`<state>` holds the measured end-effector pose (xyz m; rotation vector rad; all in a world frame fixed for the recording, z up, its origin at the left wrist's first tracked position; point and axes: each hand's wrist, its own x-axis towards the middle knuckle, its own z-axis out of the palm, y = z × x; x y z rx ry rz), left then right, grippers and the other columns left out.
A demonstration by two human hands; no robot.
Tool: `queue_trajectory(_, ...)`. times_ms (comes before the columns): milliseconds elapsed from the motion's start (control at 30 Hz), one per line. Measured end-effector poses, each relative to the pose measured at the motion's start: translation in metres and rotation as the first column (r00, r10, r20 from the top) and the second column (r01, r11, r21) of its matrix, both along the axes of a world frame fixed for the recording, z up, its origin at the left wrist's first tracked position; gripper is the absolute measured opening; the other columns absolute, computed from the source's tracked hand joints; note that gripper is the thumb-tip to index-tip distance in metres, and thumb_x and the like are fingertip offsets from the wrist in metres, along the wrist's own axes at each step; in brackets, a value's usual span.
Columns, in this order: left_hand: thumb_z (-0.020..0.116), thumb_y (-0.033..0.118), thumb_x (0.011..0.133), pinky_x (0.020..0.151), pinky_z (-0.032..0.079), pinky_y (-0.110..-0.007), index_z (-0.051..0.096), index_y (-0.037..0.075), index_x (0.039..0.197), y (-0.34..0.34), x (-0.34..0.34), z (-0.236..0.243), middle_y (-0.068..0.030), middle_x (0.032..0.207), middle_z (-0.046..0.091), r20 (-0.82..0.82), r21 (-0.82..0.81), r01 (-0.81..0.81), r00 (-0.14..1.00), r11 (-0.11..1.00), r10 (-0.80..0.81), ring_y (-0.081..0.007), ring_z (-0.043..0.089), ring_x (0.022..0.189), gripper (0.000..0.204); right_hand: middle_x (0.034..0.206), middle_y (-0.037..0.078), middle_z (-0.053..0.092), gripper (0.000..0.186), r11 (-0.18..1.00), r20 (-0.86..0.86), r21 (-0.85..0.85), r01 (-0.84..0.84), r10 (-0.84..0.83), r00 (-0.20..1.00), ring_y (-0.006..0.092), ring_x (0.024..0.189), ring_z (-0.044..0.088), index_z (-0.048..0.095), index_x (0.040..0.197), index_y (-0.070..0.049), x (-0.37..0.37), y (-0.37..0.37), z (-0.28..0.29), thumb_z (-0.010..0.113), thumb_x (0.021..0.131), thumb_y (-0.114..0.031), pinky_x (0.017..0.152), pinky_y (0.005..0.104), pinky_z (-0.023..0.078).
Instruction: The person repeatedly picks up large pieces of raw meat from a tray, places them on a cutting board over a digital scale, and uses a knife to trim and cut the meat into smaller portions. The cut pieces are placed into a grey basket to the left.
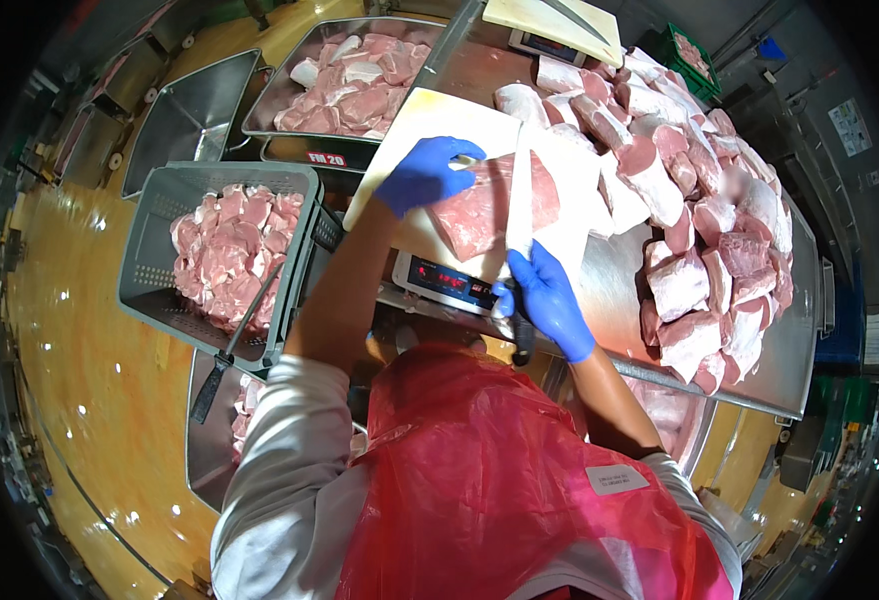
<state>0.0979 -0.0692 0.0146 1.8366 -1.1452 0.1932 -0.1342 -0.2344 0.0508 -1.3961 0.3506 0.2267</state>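
A large slab of raw pink meat [464,215] lies on a white cutting board [424,120]. My left hand [427,177], in a blue glove, is at the slab's left end with its fingers stretched out and apart. My right hand [551,300], also blue-gloved, is closed around the black handle of a long knife [520,200]. The knife's blade points away from me and lies over the right part of the slab; whether it has cut in, I cannot tell. Just below the board is a scale [447,283] with a lit red display.
Many meat pieces [719,270] are heaped on the steel table [609,300] at right. A grey crate [149,255] of cut meat stands at left, with a sharpening steel [239,335] across its edge. Behind are a meat-filled steel tub [261,105] and another metal tub [174,130].
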Motion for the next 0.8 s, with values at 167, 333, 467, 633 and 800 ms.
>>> queue_trajectory(167, 0.08, 0.009, 0.078, 0.07, 0.052, -0.033, 0.065, 0.004, 0.092, 0.02, -0.111, 0.004, -0.0098, 0.084, 0.068, -0.405, 0.054, -0.619, 0.704, 0.784, 0.583, -0.0197, 0.064, 0.074, 0.021, 0.072, 0.021, 0.063, 0.035, 0.684, 0.097, -0.729, -0.042, 0.163, 0.982, 0.0293, 0.064, 0.066, 0.047, 0.136, -0.003, -0.015, -0.031, -0.003, 0.052, 0.105, -0.02, 0.061, 0.0396, 0.051)
queue_trajectory(333, 0.081, 0.015, 0.074, 0.068, 0.054, -0.032, 0.068, 0.002, 0.081, 0.017, -0.127, -0.017, -0.0136, 0.074, 0.07, -0.641, -0.101, -0.689, 0.597, 0.718, 0.482, -0.0221, 0.069, 0.068, 0.021, 0.072, 0.014, 0.065, 0.059, 0.558, 0.079, -0.812, -0.172, 0.397, 0.915, 0.0196, 0.059, 0.063, 0.03, 0.159, -0.017, 0.029, -0.001, 0.018, 0.051, 0.104, -0.013, 0.06, 0.0349, 0.053)
queue_trajectory(467, 0.08, 0.012, 0.074, 0.065, 0.055, -0.031, 0.07, 0.0, 0.073, 0.022, -0.119, -0.024, -0.013, 0.07, 0.07, -0.414, -0.215, -0.622, 0.756, 0.753, 0.507, -0.0219, 0.07, 0.066, 0.015, 0.073, 0.013, 0.065, 0.064, 0.658, -0.04, -0.681, -0.322, 0.405, 0.913, 0.0198, 0.058, 0.063, 0.025, 0.162, -0.022, 0.079, 0.034, 0.041, 0.049, 0.104, -0.012, 0.061, 0.0355, 0.053)
queue_trajectory(633, 0.077, 0.005, 0.077, 0.062, 0.053, -0.03, 0.069, -0.002, 0.074, 0.023, -0.125, -0.02, -0.0111, 0.071, 0.069, -0.59, -0.144, -0.652, 0.66, 0.744, 0.465, -0.0151, 0.068, 0.064, 0.011, 0.076, 0.017, 0.067, 0.062, 0.537, -0.076, -0.754, -0.379, 0.501, 0.862, 0.0228, 0.059, 0.066, 0.028, 0.161, -0.02, 0.089, 0.031, 0.036, 0.051, 0.103, -0.013, 0.062, 0.0391, 0.054)
queue_trajectory(800, 0.076, 0.003, 0.079, 0.062, 0.053, -0.031, 0.066, -0.001, 0.078, 0.031, -0.137, -0.011, -0.0102, 0.072, 0.068, -0.514, -0.008, -0.717, 0.601, 0.697, 0.612, -0.0147, 0.066, 0.065, 0.011, 0.081, 0.029, 0.065, 0.074, 0.375, 0.012, -0.873, -0.312, 0.656, 0.755, 0.046, 0.078, 0.067, 0.025, 0.16, -0.021, -0.007, -0.002, 0.053, 0.059, 0.096, -0.008, 0.074, 0.051, 0.053)
